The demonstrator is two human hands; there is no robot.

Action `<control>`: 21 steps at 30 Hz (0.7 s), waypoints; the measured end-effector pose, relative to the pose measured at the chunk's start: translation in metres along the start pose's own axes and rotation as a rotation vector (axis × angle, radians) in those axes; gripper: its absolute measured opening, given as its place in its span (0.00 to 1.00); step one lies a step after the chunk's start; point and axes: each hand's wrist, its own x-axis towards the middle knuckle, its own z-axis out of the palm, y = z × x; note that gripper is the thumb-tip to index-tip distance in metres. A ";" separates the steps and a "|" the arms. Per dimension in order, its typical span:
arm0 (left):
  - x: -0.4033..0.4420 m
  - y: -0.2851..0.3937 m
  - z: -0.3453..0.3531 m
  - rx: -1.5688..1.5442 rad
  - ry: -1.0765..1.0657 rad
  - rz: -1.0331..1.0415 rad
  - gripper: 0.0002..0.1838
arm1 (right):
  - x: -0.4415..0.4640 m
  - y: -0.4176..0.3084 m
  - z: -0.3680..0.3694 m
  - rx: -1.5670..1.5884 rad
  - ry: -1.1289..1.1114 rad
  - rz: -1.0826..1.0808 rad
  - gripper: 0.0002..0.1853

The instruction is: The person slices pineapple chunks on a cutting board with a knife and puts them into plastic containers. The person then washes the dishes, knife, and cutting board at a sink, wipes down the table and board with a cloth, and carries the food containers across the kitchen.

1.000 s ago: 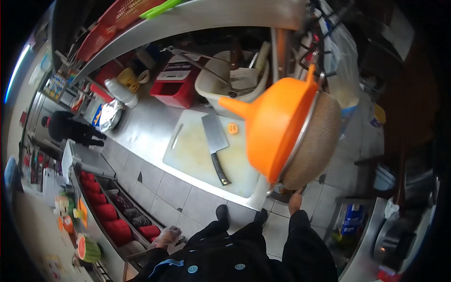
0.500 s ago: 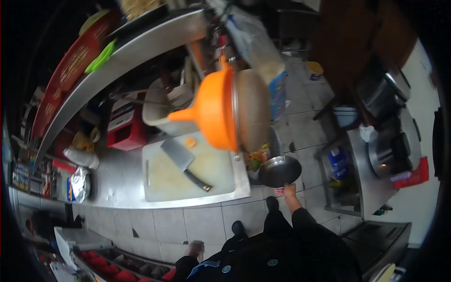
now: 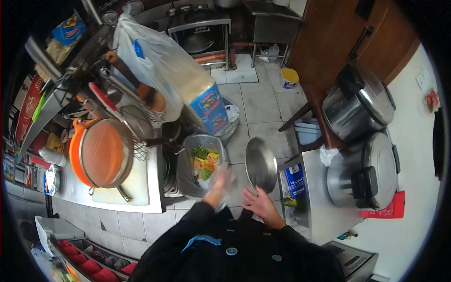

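Over the grey bin [image 3: 187,177] is the person's left hand [image 3: 219,184], in a thin clear glove and blurred. Bits of green, yellow and orange food [image 3: 205,162] lie in the bin. The right hand [image 3: 261,205] is bare, with its fingers spread, at the near edge of the round metal pan [image 3: 261,164]. The pan is tipped up on its side, just to the right of the bin and above the floor tiles [image 3: 260,110]. The two hands are apart. It is too hard to see if the left hand is open or shut, or if the right hand grips the pan.

To the left, a white cutting board [image 3: 139,181] lies on the shiny tabletop [image 3: 75,183]. A black knife handle [image 3: 124,194] shows near its edge. An orange funnel [image 3: 77,152] and a round sieve [image 3: 105,152] hang above the board. Past the bin are a big clear bag [image 3: 150,63] and a blue and white packet [image 3: 209,110].

To the right, a big silver pot [image 3: 345,176] stands by a crumpled white cloth [image 3: 329,155]. A blue tin [image 3: 295,181] is on the shelf below. Farther off, a yellow tub [image 3: 289,77] sits on the floor.
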 end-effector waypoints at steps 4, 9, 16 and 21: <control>0.070 0.021 0.121 0.503 0.129 0.504 0.14 | 0.020 -0.060 0.031 0.105 -0.108 0.129 0.27; 0.129 0.025 0.204 0.690 0.266 0.815 0.16 | 0.071 -0.152 0.067 0.198 -0.168 -0.067 0.27; 0.266 0.054 0.320 0.383 0.262 0.881 0.18 | 0.159 -0.284 0.116 0.131 -0.101 -0.144 0.17; 0.300 0.072 0.381 0.651 0.374 0.791 0.18 | 0.235 -0.369 0.152 0.251 0.085 -0.457 0.08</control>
